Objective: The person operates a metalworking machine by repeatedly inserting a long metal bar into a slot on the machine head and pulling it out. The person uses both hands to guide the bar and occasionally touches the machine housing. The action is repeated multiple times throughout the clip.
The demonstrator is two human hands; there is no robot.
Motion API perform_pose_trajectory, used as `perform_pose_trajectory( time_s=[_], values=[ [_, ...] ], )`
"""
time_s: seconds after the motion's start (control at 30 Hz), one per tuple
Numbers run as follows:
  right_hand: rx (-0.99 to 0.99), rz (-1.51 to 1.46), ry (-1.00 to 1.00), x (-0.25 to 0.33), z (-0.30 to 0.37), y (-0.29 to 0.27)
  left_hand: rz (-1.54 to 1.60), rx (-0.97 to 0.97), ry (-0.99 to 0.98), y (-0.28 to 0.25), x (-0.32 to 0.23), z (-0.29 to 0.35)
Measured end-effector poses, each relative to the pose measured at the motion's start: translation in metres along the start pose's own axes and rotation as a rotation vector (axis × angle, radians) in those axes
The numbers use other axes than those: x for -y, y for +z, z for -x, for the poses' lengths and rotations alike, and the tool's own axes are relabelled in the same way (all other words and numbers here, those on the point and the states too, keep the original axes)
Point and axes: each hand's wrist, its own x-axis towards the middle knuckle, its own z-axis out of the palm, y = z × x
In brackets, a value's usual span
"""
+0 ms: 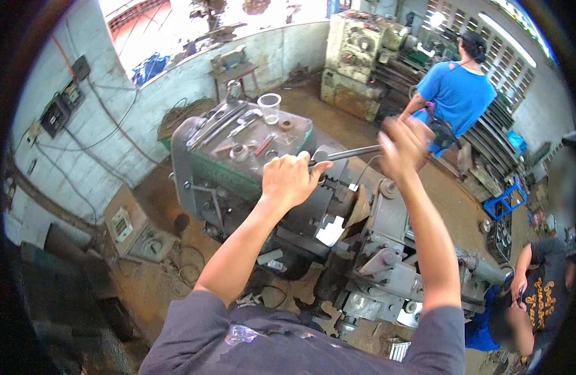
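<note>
Near the centre of our view, our left hand [293, 182] is curled over the near end of a dark, straight metal rod [357, 152], its thumb stretched out toward three o'clock. The rod runs off toward two o'clock, where our right hand [405, 147] meets its far end — that hand is blurred, and we cannot tell how its fingers close.

Under our arms, toward five o'clock, we see a crumpled white sheet [330, 231] on the grey, grimy lathe [394, 219]. At eleven o'clock its headstock [222, 169] shows worn green paint and rounded corners, with a clear plastic cup [270, 111] and a ring-shaped metal part [239, 153] on top.

Toward four o'clock, a co-worker's dark T-shirt [553, 262] carries orange lettering — the one piece of writing we pick out. At three o'clock a blue plastic crate [505, 201] stands on the brown floor [447, 181]. Farther off, at two o'clock, we see a person in a blue T-shirt [460, 94], and at one o'clock a boxy, cream-coloured machine [352, 62] streaked with grime.
</note>
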Motion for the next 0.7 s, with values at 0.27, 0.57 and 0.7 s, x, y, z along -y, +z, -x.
perform_pose_trajectory(
  time_s=[0.27, 0.57, 0.7],
  values=[
    [0.231, -0.201, 0.108, -0.042, 0.015, 0.036, 0.021, -0.012, -0.012, -0.005, -0.003, -0.01],
    [0.124, -0.155, 0.0, -0.056, 0.019, 0.082, 0.002, -0.043, -0.056, 0.0, -0.011, -0.018],
    [-0.062, -0.19, 0.042, -0.034, 0.021, 0.039, -0.044, 0.042, -0.044, 0.0, -0.004, -0.026]
  ],
)
